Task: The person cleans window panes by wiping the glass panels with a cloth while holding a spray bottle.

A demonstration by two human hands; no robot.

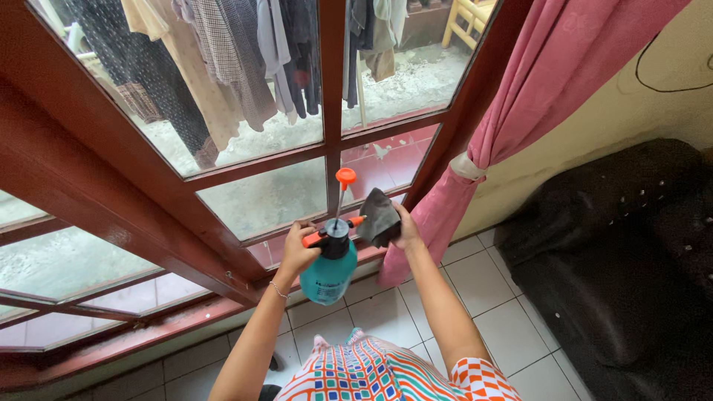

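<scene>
Both of your hands are raised in front of the window, close together. Your left hand [295, 251] is clamped around the orange handle of a teal pump sprayer [329, 269], so the bottle hangs just below and to the right of your fist, its orange plunger knob standing up above it. Your right hand [406, 226] is closed on a dark grey cloth [379, 217], which bunches out to the left of your fingers and sits right at the sprayer's orange nozzle; whether the two touch you cannot tell from here. Behind them runs the red-brown wooden window frame [223, 172] with its glass panes, and through the glass you can see clothes [223, 59] hanging on a line over a pale outdoor floor. To your right a pink curtain [520, 104] is tied back against a cream wall, and a dark sofa [616, 252] stands beside it. Underfoot lies a white tiled floor [483, 297].
</scene>
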